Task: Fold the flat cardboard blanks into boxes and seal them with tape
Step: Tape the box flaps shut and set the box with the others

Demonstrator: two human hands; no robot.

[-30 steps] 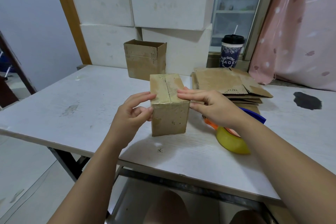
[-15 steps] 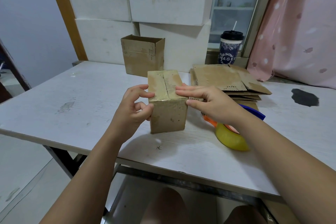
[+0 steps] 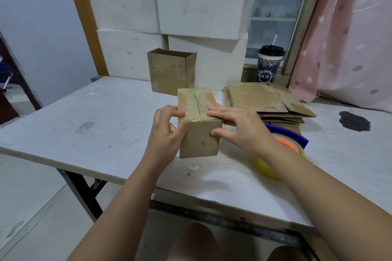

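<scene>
A closed brown cardboard box [image 3: 201, 140] stands on the white table [image 3: 95, 125], clear tape shining over its top seam and front edge. My left hand [image 3: 166, 133] grips its left front corner, thumb on the front face. My right hand [image 3: 237, 128] lies flat on the top right with its thumb against the front face. A stack of flat cardboard blanks [image 3: 261, 99] lies behind my right hand. A tape dispenser [image 3: 284, 146] with blue, orange and yellow parts sits under my right wrist, partly hidden.
An open-topped cardboard box [image 3: 171, 71] stands at the back against white foam blocks [image 3: 161, 0]. A lidded drink cup [image 3: 268, 63] with a straw stands on the sill. A pink curtain [image 3: 347, 34] hangs at right. A dark stain [image 3: 354, 121] marks the table.
My left thumb has slid from the box's side onto its front face, and my right thumb now presses the front too. The box has stayed in place.
</scene>
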